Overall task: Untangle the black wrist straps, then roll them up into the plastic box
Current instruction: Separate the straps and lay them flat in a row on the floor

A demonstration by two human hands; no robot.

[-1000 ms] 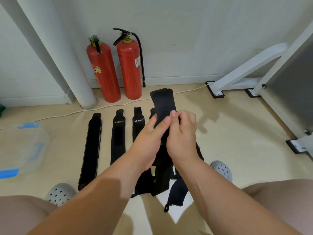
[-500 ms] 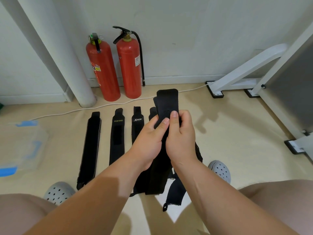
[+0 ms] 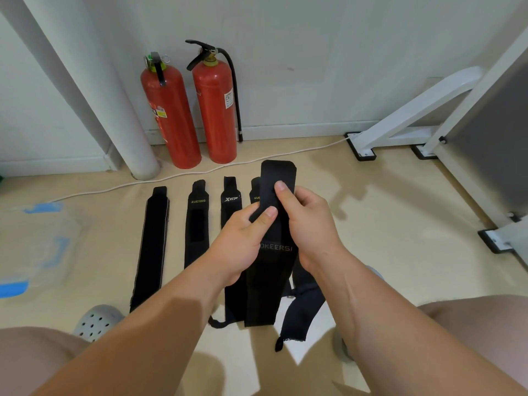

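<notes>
As the left hand [image 3: 243,247] and right hand [image 3: 310,224] pinch the long black cloth strap [image 3: 268,287], it hangs down. The clear plastic box [image 3: 43,238] sits at the floor's [image 3: 385,252] left edge.

Black strap [image 3: 278,174] upright — floor straps [image 3: 151,247] flat, parallel.

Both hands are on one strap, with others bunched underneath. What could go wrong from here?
1. The held strap, pinched by the left hand and right hand, hangs over the bunched straps; pulling it up may drag them along.
2. Its loose tail could sweep the laid-out straps askew.
</notes>
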